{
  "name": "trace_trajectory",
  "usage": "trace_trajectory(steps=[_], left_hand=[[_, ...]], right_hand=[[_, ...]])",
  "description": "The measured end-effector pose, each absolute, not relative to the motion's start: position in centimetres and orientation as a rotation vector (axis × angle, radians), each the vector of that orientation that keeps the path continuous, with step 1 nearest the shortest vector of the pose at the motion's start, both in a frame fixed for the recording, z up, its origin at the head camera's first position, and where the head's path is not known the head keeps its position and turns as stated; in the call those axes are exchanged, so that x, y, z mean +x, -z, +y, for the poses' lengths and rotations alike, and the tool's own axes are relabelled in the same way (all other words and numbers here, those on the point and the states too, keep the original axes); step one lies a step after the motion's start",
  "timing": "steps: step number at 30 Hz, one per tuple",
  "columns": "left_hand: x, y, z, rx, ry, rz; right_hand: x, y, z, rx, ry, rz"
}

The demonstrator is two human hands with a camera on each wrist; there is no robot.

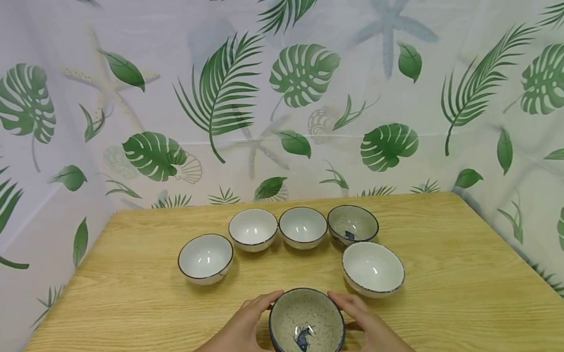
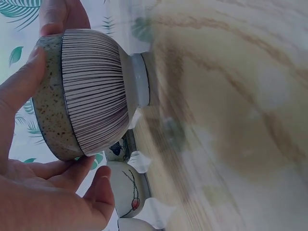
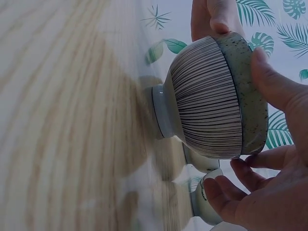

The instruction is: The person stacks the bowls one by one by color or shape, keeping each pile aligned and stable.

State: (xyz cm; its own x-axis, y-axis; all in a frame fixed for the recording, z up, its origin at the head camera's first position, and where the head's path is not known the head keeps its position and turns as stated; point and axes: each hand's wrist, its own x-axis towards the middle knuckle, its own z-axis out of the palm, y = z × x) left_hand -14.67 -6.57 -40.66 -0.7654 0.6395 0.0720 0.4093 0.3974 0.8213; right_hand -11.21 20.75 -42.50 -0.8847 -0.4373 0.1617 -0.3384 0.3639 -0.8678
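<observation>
A speckled beige bowl (image 1: 306, 327) with a dark blue rim and a blue fish painted inside sits upright at the table's near side. Its outer wall (image 2: 94, 89) carries fine dark stripes below a speckled band. My left hand (image 1: 241, 339) grips its left side, thumb near the front and fingers along the far side. Opposite it, my right hand (image 1: 371, 333) grips the right side likewise. In the right wrist view the bowl's foot (image 3: 161, 110) is at or just above the tabletop; I cannot tell if it touches.
Behind stand white bowls at left (image 1: 206, 257), back left (image 1: 253, 230) and back middle (image 1: 303, 227). Another speckled fish bowl (image 1: 353, 223) is at back right, close behind a white bowl (image 1: 373, 268). The wooden table (image 1: 124, 307) meets a leaf-patterned cloth (image 1: 310, 163).
</observation>
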Motion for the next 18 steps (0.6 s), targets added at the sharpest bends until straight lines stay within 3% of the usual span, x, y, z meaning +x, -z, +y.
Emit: trace_trajectory(steps=[9,18], left_hand=[[-15.4,40.4,-6.8,0.955,-1.297,2.432],[-16.6,38.4,-6.4,0.821,-1.722,2.493]], right_hand=[[-10.9,41.9,21.0,-0.724,1.602,2.563],[-11.2,40.6,21.7,-0.591,1.691,2.887]])
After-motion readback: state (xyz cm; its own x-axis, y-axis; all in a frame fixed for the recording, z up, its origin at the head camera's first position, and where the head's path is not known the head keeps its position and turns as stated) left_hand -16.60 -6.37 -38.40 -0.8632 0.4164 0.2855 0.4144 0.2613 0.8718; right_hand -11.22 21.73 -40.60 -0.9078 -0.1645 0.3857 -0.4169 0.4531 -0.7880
